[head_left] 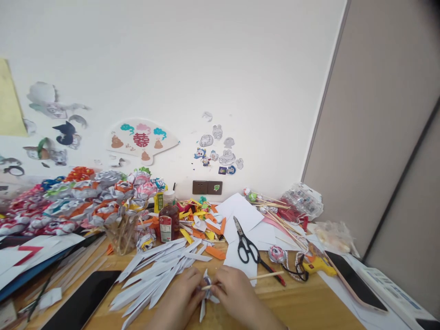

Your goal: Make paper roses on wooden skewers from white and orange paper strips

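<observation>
Apparently, the step in hand is fitting folded white paper (202, 310) to a wooden stick (266, 275), at the near middle of the surface (302, 305). The left hand (185, 291) has its grip pinched together on the paper; the right hand (233, 288) has its grip clamped by the stick's pale tip, and the stick seems to run on beneath it to the right. How the paper sits around the stick is partly hidden by the fingers. The next move likely calls for a steady stick and light fingertip pressure, so the paper stays snug without creasing.

By count, there is one pair of black-handled scissors (248, 247) just beyond the right hand, one red-and-black pen (273, 271), one paper rose (277, 253) beside it and one yellow glue gun (319, 266) to the right. Two smartphones lie near, a left one (80, 302) and a right one (357, 280). The white paper strips (151, 284) left of the hands overlap too much to count, as do the paper flowers (79, 195) massed far left.
</observation>
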A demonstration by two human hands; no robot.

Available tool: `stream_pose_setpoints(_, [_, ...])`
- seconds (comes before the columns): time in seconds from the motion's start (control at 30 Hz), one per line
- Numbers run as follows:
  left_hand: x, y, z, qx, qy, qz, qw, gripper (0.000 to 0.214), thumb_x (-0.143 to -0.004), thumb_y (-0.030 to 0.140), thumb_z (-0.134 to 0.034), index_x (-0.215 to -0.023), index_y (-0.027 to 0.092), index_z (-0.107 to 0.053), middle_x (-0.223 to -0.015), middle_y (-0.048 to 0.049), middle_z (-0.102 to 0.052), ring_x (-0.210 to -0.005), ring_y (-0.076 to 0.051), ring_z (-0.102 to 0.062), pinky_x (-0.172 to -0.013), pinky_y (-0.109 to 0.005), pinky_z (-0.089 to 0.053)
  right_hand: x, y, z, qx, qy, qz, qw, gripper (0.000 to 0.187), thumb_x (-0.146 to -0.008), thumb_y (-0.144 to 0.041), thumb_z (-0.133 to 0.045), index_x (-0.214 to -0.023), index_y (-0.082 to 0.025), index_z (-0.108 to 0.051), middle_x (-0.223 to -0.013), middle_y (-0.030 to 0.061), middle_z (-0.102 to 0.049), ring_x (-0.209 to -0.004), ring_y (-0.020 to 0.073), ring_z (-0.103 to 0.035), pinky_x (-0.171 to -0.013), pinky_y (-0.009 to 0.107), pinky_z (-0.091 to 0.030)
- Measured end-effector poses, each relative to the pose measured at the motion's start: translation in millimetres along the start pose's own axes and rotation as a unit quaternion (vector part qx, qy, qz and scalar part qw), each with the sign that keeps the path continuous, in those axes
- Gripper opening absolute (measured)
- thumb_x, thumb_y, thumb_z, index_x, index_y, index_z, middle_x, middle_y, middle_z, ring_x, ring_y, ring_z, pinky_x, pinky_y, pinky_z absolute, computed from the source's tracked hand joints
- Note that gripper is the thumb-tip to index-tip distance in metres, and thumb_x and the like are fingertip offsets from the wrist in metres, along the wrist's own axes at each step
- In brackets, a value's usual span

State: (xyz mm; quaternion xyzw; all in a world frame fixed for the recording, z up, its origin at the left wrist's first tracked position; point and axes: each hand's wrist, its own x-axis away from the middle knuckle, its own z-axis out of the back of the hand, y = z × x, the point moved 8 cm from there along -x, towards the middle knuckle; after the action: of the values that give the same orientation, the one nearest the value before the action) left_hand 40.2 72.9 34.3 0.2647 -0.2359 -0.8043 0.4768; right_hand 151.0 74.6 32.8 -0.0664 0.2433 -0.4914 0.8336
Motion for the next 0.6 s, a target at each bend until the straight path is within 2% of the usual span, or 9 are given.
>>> stream_pose_setpoints(0.13, [0, 2, 2.8, 0.023, 0.001, 0.0, 1.0, 0.02, -0.086, 0.022, -0.046, -0.068, 0.019, -0.054, -0.083, -0.0039, -0.058, -0.081, -0.02, -0.058, -0.075, -0.03, -0.045, -1, -1, 0, -0.005, 0.005, -0.003, 1.0, 0.006, -0.08, -0.017, -0.068, -0.077, -0.019, -0.063, -0.082, 0.0003, -0.067, -0.077, 0.0163, -0.061, -0.062, 0.021, -0.036])
stream_pose_setpoints(0.3, [-3, -2, 5.8, 0.065, 0.015, -0.006, 0.998, 0.018, -0.078, 0.013, -0.052, -0.061, 0.019, -0.055, -0.086, -0.0038, -0.059, -0.082, -0.019, -0.059, -0.077, -0.028, -0.046, -1, -3, -1, 0.003, 0.02, 0.002, 1.0, 0.008, -0.078, -0.015, -0.069, -0.076, -0.019, -0.063, -0.082, 0.0004, -0.066, -0.078, 0.017, -0.061, -0.063, 0.022, -0.037])
stream_pose_setpoints(0.47, [-4, -10, 4.6, 0.083, 0.034, -0.008, 0.996, 0.015, -0.073, 0.014, -0.059, -0.06, 0.019, -0.06, -0.091, -0.0045, -0.063, -0.089, -0.02, -0.06, -0.082, -0.031, -0.046, 2, -9, -3, 0.036, 0.054, 0.052, 0.997, 0.011, -0.076, -0.015, -0.071, -0.073, -0.019, -0.061, -0.078, 0.0, -0.064, -0.073, 0.0175, -0.059, -0.06, 0.024, -0.037])
stream_pose_setpoints(0.6, [-4, -8, 6.7, 0.044, 0.03, -0.004, 0.999, 0.014, -0.07, 0.011, -0.061, -0.06, 0.019, -0.064, -0.093, -0.0047, -0.064, -0.092, -0.022, -0.059, -0.085, -0.033, -0.045, 4, -15, -4, 0.065, 0.085, 0.103, 0.989, 0.013, -0.076, -0.015, -0.07, -0.071, -0.019, -0.059, -0.075, -0.0004, -0.062, -0.07, 0.0173, -0.058, -0.057, 0.025, -0.037])
